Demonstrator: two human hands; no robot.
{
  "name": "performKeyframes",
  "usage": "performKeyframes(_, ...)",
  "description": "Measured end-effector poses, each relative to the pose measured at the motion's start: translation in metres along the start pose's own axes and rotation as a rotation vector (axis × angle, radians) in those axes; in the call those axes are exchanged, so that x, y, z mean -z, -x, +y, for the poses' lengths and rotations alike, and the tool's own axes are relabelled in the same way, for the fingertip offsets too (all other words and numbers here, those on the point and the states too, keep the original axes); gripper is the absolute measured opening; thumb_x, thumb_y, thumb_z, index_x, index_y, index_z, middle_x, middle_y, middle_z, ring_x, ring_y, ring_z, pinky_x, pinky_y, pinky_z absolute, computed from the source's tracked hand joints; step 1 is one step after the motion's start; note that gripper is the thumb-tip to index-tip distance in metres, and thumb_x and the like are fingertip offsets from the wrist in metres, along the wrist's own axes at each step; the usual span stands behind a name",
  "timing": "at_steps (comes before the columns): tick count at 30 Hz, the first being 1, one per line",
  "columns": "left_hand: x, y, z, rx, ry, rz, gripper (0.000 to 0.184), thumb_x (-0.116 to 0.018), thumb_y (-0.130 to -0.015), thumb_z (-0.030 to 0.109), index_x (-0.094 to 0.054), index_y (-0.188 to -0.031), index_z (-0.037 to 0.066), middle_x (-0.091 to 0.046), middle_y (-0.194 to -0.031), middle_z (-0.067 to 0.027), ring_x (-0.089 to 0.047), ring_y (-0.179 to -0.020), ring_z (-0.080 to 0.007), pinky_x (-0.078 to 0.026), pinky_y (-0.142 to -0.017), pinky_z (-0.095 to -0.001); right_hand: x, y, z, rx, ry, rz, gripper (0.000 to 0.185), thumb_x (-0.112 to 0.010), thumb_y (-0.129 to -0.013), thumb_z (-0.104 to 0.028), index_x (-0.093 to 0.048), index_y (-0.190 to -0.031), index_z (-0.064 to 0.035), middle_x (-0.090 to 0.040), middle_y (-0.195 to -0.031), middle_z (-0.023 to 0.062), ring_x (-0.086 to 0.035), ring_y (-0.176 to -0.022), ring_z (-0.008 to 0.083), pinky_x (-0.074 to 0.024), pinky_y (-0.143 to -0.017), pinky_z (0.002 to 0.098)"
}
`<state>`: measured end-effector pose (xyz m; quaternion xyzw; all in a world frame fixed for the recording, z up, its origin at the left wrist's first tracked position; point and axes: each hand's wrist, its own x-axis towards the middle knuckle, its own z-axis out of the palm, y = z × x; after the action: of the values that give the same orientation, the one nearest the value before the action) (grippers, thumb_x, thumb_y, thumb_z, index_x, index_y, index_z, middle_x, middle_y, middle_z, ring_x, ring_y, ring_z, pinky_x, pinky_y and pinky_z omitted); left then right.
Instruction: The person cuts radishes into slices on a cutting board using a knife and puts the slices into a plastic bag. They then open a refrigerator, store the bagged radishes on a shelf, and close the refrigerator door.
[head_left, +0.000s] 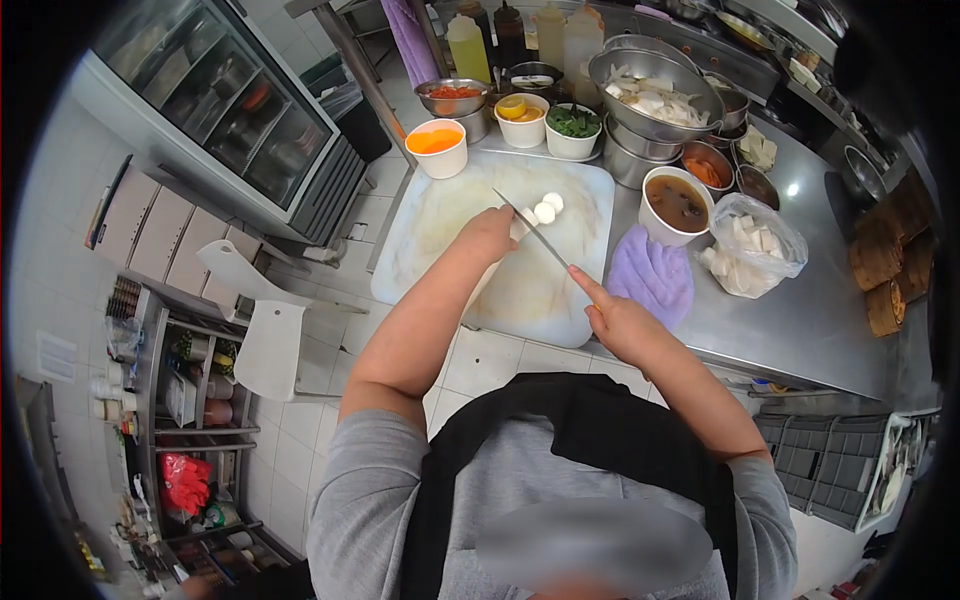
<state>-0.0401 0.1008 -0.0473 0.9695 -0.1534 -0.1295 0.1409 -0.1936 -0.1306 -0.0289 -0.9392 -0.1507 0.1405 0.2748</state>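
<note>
On the white cutting board (pixel 560 310), my left hand (pixel 488 236) is closed around a long, pale cylindrical food (pixel 484 284), whose kind I cannot make out. Part of it is hidden under my fingers and forearm. My right hand (pixel 625 322) grips a knife (pixel 540 236), its handle mostly covered and the index finger stretched along the blade's base. The blade slants across the board, right beside my left fingertips. Several round white cut pieces (pixel 545 212) lie just beyond the blade.
Behind the board stand tubs of orange liquid (pixel 437 139), lemon (pixel 518 112) and green leaves (pixel 573 122). To the right are a colander of sliced onion (pixel 655 85), a brown broth tub (pixel 676 203), a purple cloth (pixel 652 275) and a bag of white cubes (pixel 752 245).
</note>
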Motion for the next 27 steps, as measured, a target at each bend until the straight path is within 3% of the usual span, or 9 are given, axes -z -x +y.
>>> performKeyframes(8, 0.004, -0.001, 0.003, 0.001, 0.001, 0.012, 0.051, -0.075, -0.075, 0.018, -0.053, -0.118, 0.002, -0.06, -0.114, -0.0192, -0.057, -0.108, -0.0348, -0.046, -0.092, -0.0407, -0.003, -0.042, 0.001, -0.049, 0.003, -0.061, 0.062, -0.043, -0.095, -0.017, -0.017, -0.15, -0.0287, -0.059, -0.07, 0.0228, -0.058, -0.061, 0.0376, -0.0487, -0.063, 0.0465)
performKeyframes(10, 0.005, -0.003, 0.002, -0.022, -0.011, -0.023, 0.053, -0.075, -0.075, 0.018, -0.052, -0.12, 0.002, -0.061, -0.114, -0.019, -0.057, -0.108, -0.0346, -0.046, -0.093, -0.0403, 0.018, -0.037, -0.005, -0.255, -0.491, -0.215, 0.061, -0.043, -0.095, -0.018, -0.019, -0.15, -0.03, -0.059, -0.073, 0.0233, -0.058, -0.062, 0.0366, -0.0501, -0.065, 0.0431)
performKeyframes(13, 0.004, -0.018, -0.004, -0.08, -0.017, -0.007, 0.057, -0.076, -0.074, 0.019, -0.052, -0.122, 0.002, -0.061, -0.116, -0.0188, -0.057, -0.11, -0.0339, -0.046, -0.094, -0.0397, 0.008, -0.035, 0.013, -0.27, -0.612, -0.158, 0.06, -0.043, -0.095, -0.019, -0.02, -0.149, -0.0316, -0.058, -0.071, 0.0234, -0.058, -0.06, 0.036, -0.0492, -0.064, 0.0416)
performKeyframes(14, 0.007, -0.017, -0.002, -0.079, -0.013, -0.008, 0.057, -0.076, -0.074, 0.019, -0.052, -0.122, 0.002, -0.061, -0.116, -0.0188, -0.057, -0.11, -0.0339, -0.046, -0.094, -0.0397, 0.0, -0.032, 0.016, -0.273, -0.609, -0.16, 0.06, -0.043, -0.095, -0.019, -0.02, -0.149, -0.0316, -0.058, -0.071, 0.0234, -0.058, -0.06, 0.036, -0.0492, -0.064, 0.0416)
performKeyframes(16, 0.012, -0.016, 0.002, -0.06, -0.019, -0.036, 0.06, -0.077, -0.073, 0.02, -0.051, -0.124, 0.002, -0.06, -0.118, -0.019, -0.057, -0.111, -0.0336, -0.045, -0.094, -0.0392, -0.01, -0.025, 0.02, -0.036, -0.303, 0.093, 0.059, -0.044, -0.096, -0.02, -0.021, -0.149, -0.0302, -0.06, -0.082, 0.026, -0.061, -0.068, 0.0392, -0.0479, -0.069, 0.0449)
performKeyframes(19, 0.013, -0.008, -0.001, 0.021, -0.047, -0.026, 0.058, -0.08, -0.07, 0.02, -0.052, -0.117, 0.001, -0.062, -0.111, -0.0193, -0.059, -0.106, -0.0344, -0.048, -0.09, -0.0405, -0.011, -0.016, 0.012, -0.026, -0.144, 0.065, 0.058, -0.044, -0.096, -0.019, -0.022, -0.149, -0.03, -0.062, -0.085, 0.0283, -0.062, -0.077, 0.0422, -0.0476, -0.073, 0.0463)
performKeyframes(20, 0.011, -0.007, -0.005, 0.019, -0.049, -0.035, 0.058, -0.08, -0.07, 0.02, -0.052, -0.117, 0.001, -0.062, -0.111, -0.0193, -0.059, -0.106, -0.0344, -0.048, -0.09, -0.0405, -0.009, -0.012, 0.007, -0.033, -0.151, 0.064, 0.058, -0.044, -0.096, -0.019, -0.022, -0.149, -0.03, -0.062, -0.085, 0.0283, -0.062, -0.077, 0.0422, -0.0476, -0.073, 0.0463)
performKeyframes(22, 0.008, -0.009, -0.01, -0.005, -0.034, -0.042, 0.059, -0.08, -0.07, 0.02, -0.051, -0.118, 0.002, -0.061, -0.112, -0.0194, -0.059, -0.106, -0.0351, -0.048, -0.089, -0.0405, -0.004, -0.005, -0.002, -0.074, -0.097, 0.015, 0.059, -0.044, -0.095, -0.02, -0.022, -0.149, -0.0307, -0.059, -0.069, 0.0248, -0.06, -0.067, 0.0405, -0.046, -0.066, 0.0495)
performKeyframes(27, 0.009, -0.009, -0.008, -0.008, -0.05, -0.052, 0.056, -0.078, -0.072, 0.019, -0.051, -0.118, 0.003, -0.061, -0.113, -0.0191, -0.058, -0.107, -0.0346, -0.048, -0.09, -0.0408, -0.016, -0.004, 0.011, -0.018, -0.168, 0.079, 0.058, -0.044, -0.096, -0.021, -0.022, -0.149, -0.0297, -0.06, -0.071, 0.0251, -0.06, -0.069, 0.0415, -0.0464, -0.067, 0.0491)
